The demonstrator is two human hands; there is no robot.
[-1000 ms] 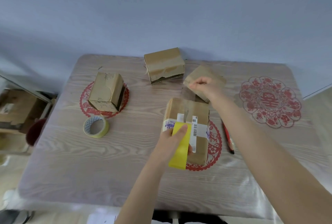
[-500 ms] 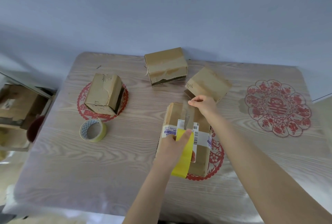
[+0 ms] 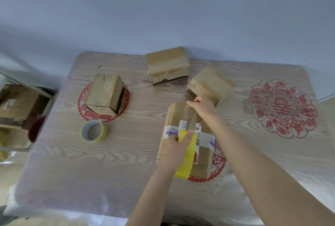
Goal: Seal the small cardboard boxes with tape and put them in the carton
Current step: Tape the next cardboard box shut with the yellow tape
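Small cardboard box (image 3: 204,160), on the table (image 3: 126,162) nearest the person, under taping.
Left hand (image 3: 174,150) gripped the yellow tape roll (image 3: 186,155) on its lid; right hand (image 3: 203,107) pinched the tape strip (image 3: 190,118) at the far edge. Probably light, stiff, scuffed board; tape clingy, best held taut by its ends. Three other boxes (image 3: 167,65) stood beyond.

soft, even, cool-toned light; faint shadows on the wall (image 3: 163,8); sheen along the near edge of the tabletop (image 3: 112,162); wide-angle bowing at edges.
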